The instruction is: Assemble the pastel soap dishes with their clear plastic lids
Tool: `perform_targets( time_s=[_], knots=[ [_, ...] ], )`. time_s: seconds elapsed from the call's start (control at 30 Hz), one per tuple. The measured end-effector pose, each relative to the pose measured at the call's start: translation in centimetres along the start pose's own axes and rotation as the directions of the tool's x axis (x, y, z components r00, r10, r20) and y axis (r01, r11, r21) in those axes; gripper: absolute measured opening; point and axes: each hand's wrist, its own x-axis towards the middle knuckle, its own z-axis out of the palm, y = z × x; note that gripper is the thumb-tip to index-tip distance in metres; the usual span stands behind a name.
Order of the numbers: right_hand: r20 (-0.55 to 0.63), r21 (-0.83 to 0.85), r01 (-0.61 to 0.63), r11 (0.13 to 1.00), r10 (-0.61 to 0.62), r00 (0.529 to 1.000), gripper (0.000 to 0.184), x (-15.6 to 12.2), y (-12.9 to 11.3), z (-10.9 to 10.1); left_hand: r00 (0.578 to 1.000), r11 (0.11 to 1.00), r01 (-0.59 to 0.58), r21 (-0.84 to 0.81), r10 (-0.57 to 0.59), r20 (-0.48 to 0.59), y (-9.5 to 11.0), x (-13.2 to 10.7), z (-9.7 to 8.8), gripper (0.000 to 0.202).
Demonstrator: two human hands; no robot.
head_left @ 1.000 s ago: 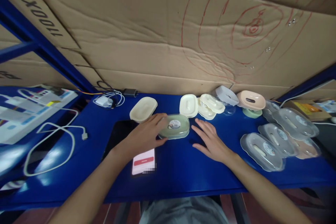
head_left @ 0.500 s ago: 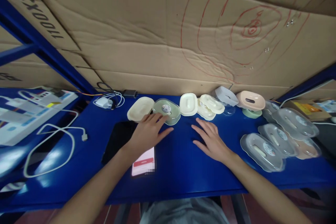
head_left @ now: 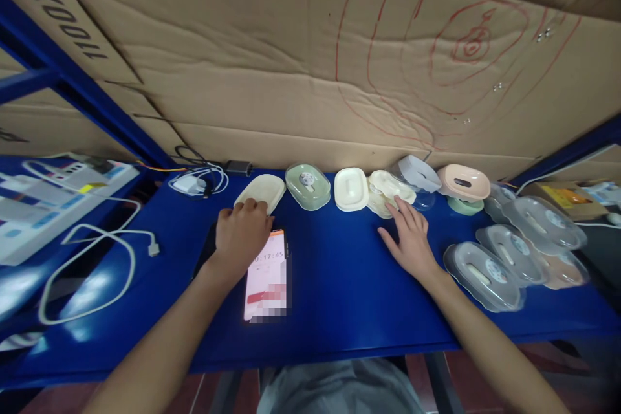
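My left hand (head_left: 245, 231) has its fingers bent down at the near rim of a cream oval dish (head_left: 264, 189); the fingertips are hidden. Just right of it lies a pale green dish (head_left: 308, 191) with a clear cover and a round sticker. Further along sits a cream rounded-square dish (head_left: 351, 189). My right hand (head_left: 408, 239) is open, fingers stretched forward at the near edge of wavy cream pieces (head_left: 385, 184). Whether it touches them I cannot tell. Behind those pieces a grey box-shaped piece (head_left: 420, 173) rests on a clear one.
A lit phone (head_left: 264, 281) and a dark flat device (head_left: 206, 251) lie by my left wrist. Grey clear-covered boxes (head_left: 485, 278) and a peach box (head_left: 463, 182) stand right. Left are a white power strip (head_left: 58, 207) and cable (head_left: 133, 272); cardboard (head_left: 233, 65) rises behind.
My left hand has moved left and curled, leaving the green dish, which now sits farther back. My right hand has moved right and forward to the wavy cream pieces. The phone screen is more exposed.
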Motion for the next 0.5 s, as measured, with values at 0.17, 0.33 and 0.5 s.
perform_targets(
  time_s=[0.17, 0.33, 0.5],
  knots=[
    [-0.029, -0.01, -0.039, 0.999, 0.039, 0.999, 0.056, 0.1, 0.1, -0.3, 0.999, 1.0, 0.008, -0.021, -0.009, -0.038, -0.8, 0.1, -0.8, 0.032],
    [-0.043, -0.013, -0.098, 0.995, 0.097, 0.994, 0.055, 0.1, 0.8, -0.3, 0.977, 0.987, -0.008, -0.159, -0.026, -0.21, 0.2, -0.6, -1.9, 0.027],
    [-0.074, -0.036, -0.117, 0.993, 0.114, 0.991, 0.052, 0.7, 1.3, -0.6, 0.938, 0.919, -0.293, -0.263, 0.223, -0.265, 3.0, -2.3, -2.6, 0.019]
  ],
)
